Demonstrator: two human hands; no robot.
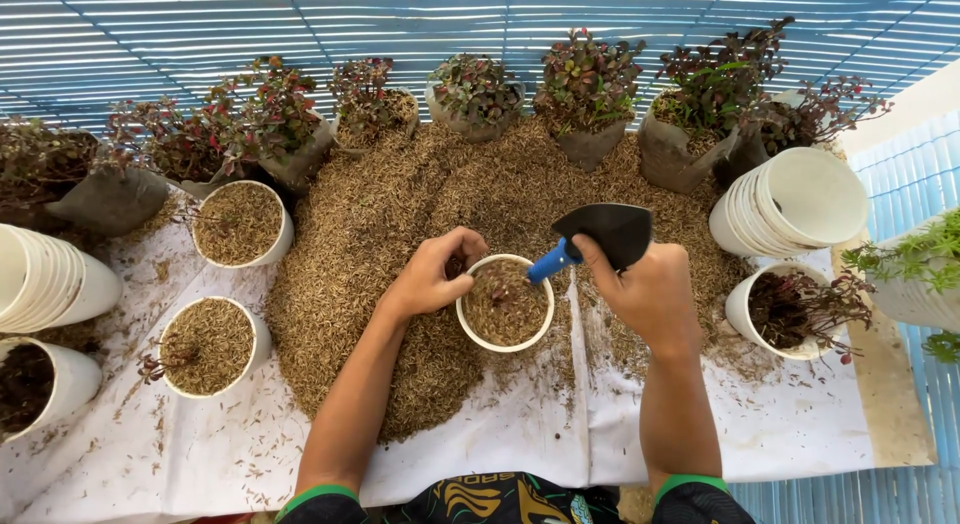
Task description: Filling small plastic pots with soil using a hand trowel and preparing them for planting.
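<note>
White pot (505,304) sits dead centre on the white sheet (520,424), at the near edge of the husk pile (400,234). It's filled w/ husk mix nearly to the rim.

L hand (432,274) is at the pot's left rim, fingers curled together onto the rim/mix; can't tell if they pinch anything. R hand (650,289), right of the pot, has its fingers clamped on the blue handle of a black trowel (605,234). Blade is tipped up just behind the pot and looks empty.

We read this as the fill step, abt done: pot loaded, trowel lifted off.

Next move, we'd judge, needs the L hand steadying the pot while the mix gets levelled or pressed, w/o spilling over the rim.

Left of the pot: two husk-filled pots (215,344). Right of it: pot w/ a dark red plant (795,309), plus a stack of empty pots (790,204) beyond. Bagged seedlings (590,89) line the pile's far side.
</note>
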